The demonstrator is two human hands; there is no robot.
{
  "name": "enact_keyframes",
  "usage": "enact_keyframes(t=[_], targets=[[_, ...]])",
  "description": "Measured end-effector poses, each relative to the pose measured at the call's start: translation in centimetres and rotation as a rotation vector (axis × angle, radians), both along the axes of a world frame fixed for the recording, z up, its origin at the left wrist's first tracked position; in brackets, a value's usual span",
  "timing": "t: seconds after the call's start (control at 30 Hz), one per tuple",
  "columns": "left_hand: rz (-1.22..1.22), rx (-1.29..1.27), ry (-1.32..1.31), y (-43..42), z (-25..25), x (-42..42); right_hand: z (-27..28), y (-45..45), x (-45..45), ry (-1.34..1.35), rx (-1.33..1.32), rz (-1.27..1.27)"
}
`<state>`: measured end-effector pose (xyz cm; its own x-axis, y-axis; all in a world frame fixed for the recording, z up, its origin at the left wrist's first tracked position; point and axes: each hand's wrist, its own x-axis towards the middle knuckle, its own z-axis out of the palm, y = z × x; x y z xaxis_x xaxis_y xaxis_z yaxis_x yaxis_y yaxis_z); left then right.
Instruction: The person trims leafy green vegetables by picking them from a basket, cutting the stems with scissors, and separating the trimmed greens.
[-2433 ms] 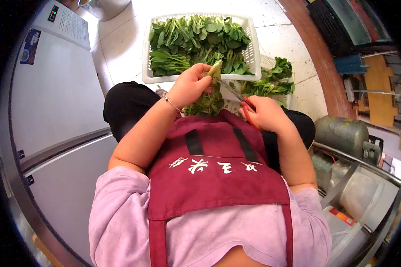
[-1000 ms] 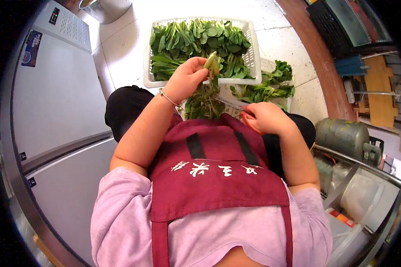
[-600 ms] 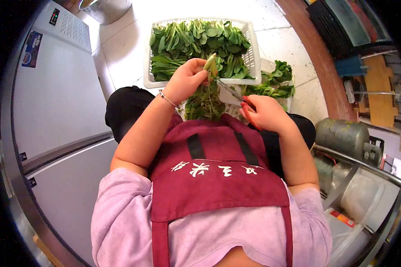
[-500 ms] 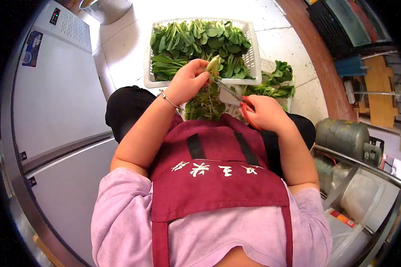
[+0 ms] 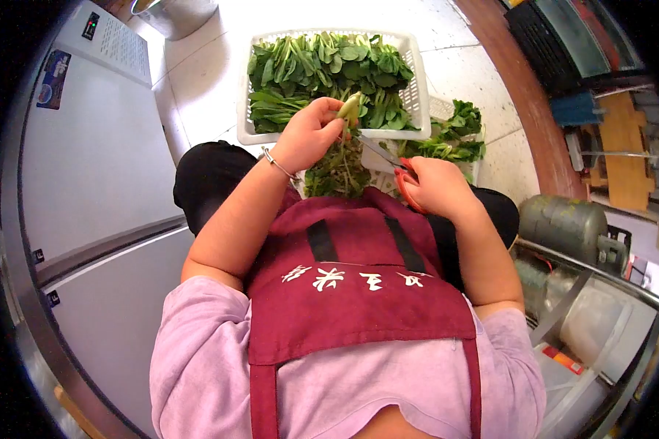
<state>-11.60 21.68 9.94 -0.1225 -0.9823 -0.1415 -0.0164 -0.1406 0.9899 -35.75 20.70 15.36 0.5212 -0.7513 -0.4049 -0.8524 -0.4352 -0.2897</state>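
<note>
My left hand [image 5: 313, 133] pinches a leafy green vegetable [image 5: 350, 111] near its pale stem end, which points up and away from me. Red-handled scissors [image 5: 404, 179] are in my right hand [image 5: 437, 186], fingers closed round the loops. Their blades point up and left towards the vegetable's stem, a small gap apart from it. Below my left hand, a heap of darker trimmed leaves [image 5: 337, 175] lies against my apron; how much of it belongs to the held vegetable I cannot tell.
A white plastic basket [image 5: 244, 124] full of green leafy bunches stands ahead. More greens [image 5: 457, 139] lie in a second white basket to its right. A white fridge [image 5: 95, 154] is on the left, a metal pot [image 5: 174, 16] beyond it, and a gas cylinder [image 5: 563, 225] at right.
The scissor blades have drawn slightly away from the vegetable's stem, down and to the right. My left hand stays in place with the vegetable.
</note>
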Motion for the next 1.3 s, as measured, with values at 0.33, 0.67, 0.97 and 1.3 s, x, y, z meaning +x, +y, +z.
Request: enact_keyframes(t=[0.33,0.67,0.97,1.3], targets=[[-0.009,-0.005,0.048,-0.2,-0.6,-0.1,0.0,0.0,0.0,-0.007,-0.004,0.008],[0.018,0.004,0.028,-0.1,-0.1,-0.1,-0.6,-0.1,-0.6,-0.002,0.018,0.031],[-0.005,-0.004,0.021,-0.2,-0.3,0.0,-0.8,0.1,-0.7,-0.025,-0.006,0.015],[0.011,0.028,0.074,-0.2,-1.5,0.1,-0.5,-0.3,-0.9,-0.233,0.029,-0.154]])
